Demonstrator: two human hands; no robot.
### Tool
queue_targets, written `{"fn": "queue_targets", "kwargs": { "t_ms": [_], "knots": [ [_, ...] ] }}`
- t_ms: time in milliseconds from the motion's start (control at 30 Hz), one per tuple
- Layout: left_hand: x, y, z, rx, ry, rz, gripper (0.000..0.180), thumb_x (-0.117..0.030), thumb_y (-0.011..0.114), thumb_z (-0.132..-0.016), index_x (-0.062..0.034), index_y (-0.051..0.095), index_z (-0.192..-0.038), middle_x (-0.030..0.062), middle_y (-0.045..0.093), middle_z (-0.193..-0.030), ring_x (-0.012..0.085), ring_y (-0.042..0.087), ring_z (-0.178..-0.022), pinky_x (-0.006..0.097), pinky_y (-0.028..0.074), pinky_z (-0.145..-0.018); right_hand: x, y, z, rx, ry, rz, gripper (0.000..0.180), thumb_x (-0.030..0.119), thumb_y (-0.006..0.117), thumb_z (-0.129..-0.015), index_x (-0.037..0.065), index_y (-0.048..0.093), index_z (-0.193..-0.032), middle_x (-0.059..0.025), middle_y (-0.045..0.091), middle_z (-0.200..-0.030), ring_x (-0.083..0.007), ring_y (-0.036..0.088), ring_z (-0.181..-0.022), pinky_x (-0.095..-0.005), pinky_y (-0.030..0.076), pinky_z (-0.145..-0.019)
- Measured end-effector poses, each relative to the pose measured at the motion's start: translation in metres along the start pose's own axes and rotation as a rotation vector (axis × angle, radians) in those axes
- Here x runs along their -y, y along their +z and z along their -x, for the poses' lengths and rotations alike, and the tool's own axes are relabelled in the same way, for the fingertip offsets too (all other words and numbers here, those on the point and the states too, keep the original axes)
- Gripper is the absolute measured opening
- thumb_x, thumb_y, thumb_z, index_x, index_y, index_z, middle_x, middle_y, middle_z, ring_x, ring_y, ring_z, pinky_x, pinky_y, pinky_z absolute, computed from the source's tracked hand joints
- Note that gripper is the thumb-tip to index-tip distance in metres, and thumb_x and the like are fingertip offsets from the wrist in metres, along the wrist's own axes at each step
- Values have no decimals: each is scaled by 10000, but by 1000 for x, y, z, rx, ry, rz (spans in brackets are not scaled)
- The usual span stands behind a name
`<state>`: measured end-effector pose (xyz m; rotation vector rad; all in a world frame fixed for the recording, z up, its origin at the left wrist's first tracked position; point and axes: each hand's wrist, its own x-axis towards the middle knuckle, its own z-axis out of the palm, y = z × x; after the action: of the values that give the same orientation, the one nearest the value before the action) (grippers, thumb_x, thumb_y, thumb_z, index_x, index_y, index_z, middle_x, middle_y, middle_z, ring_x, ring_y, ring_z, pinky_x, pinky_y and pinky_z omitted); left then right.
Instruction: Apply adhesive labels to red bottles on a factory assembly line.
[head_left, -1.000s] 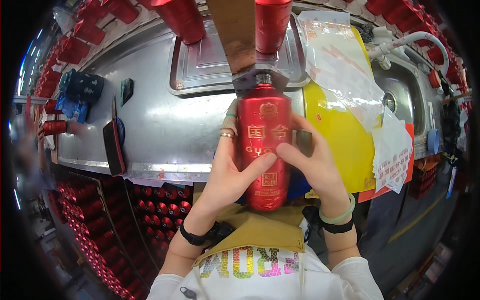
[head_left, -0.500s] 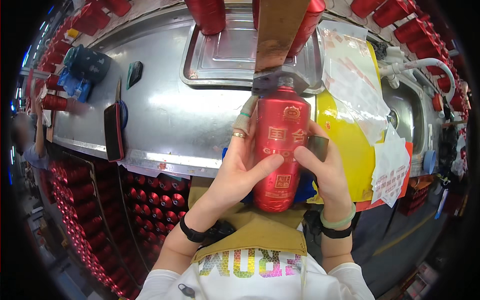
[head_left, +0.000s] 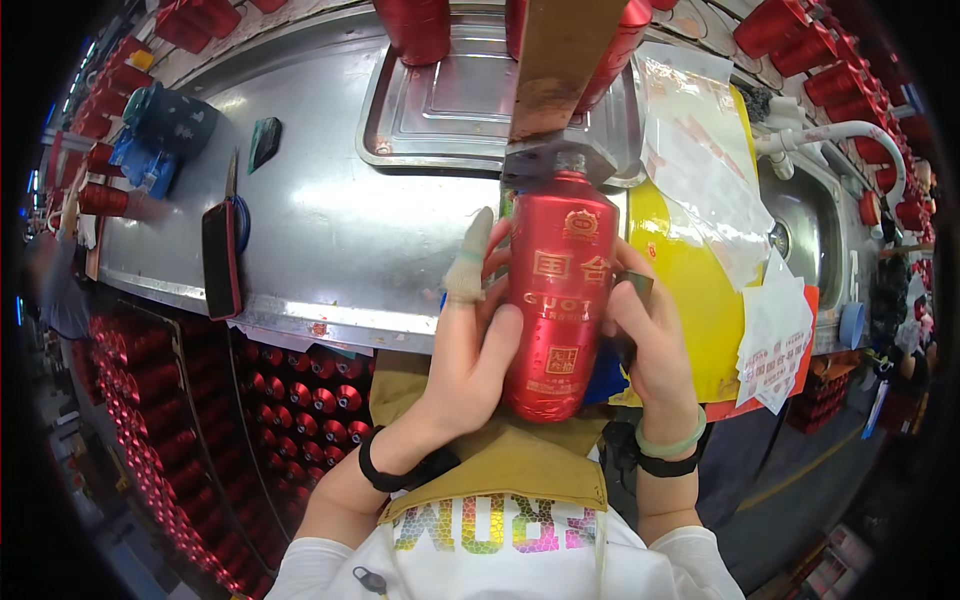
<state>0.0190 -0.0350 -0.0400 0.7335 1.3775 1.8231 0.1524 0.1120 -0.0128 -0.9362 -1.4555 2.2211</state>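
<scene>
A red bottle (head_left: 562, 300) with gold lettering, a bare threaded neck and small drops on its lower front leans upright before me, its base near my apron. My left hand (head_left: 470, 350) grips its left side, thumb along the edge, some fingers hidden behind. A pale finger cover (head_left: 470, 262) sits on one raised finger of that hand. My right hand (head_left: 655, 335) is closed at the bottle's right side, with fingers partly behind it. Between its thumb and fingers is a dark flat piece (head_left: 632, 292), its kind unclear.
A brown upright bar (head_left: 560, 80) stands just beyond the bottle neck. Behind it is a metal tray (head_left: 440, 150) with red bottles. Printed sheets (head_left: 700, 150) lie on a yellow board (head_left: 655, 225); a sink (head_left: 800, 210) is right. A phone (head_left: 222, 260) and knife (head_left: 233, 175) lie left.
Both thumbs have come off the bottle's front, the left to its edge, the right onto the dark piece. My left covered finger has lifted away from the bottle. The bottle has hardly moved.
</scene>
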Motion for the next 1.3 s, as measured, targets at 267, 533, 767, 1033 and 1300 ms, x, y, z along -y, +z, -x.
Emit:
{"fn": "queue_targets", "kwargs": {
  "t_ms": [267,533,767,1033,1300],
  "knots": [
    [-31,7,15,209,294,-1073,983,-716,776,-710,-161,581,-1497,388,345,-1531,482,536,-1271,475,486,-1031,3,2,-3,-59,-23,-225,608,454,416,-1106,37,408,-1549,-30,562,-1230,-104,486,-985,-267,403,-850],
    [-17,0,24,56,245,-939,920,-516,846,-773,80,564,-1415,360,449,-1508,445,624,-1233,447,550,-956,18,6,5,-278,-415,173,379,-10,566,-1010,-37,507,-1383,-64,578,-1230,-96,547,-1082,-246,441,-954],
    [-19,-1,-5,-12,269,-960,712,-370,788,-869,-19,576,-1452,316,502,-1499,434,638,-1201,448,518,-999,11,11,10,-317,-465,693,349,8,650,-961,-22,608,-1307,-62,677,-1069,-113,621,-928,-270,503,-842],
    [-7,2,-45,-90,58,-81,586,-187,585,-1064,0,386,-1583,117,570,-1449,141,555,-1248,320,431,-1084,22,-2,12,-351,-415,459,307,41,628,-1009,-32,610,-1307,-14,619,-1121,-85,570,-996,-235,457,-882],
    [-13,5,-52,32,-98,-9,566,-169,627,-1048,-40,427,-1562,42,614,-1359,77,576,-1135,270,465,-1008,28,-5,9,-318,-443,517,349,44,626,-1013,-27,591,-1354,-48,622,-1185,-104,575,-1049,-252,455,-953]
  ]
}}
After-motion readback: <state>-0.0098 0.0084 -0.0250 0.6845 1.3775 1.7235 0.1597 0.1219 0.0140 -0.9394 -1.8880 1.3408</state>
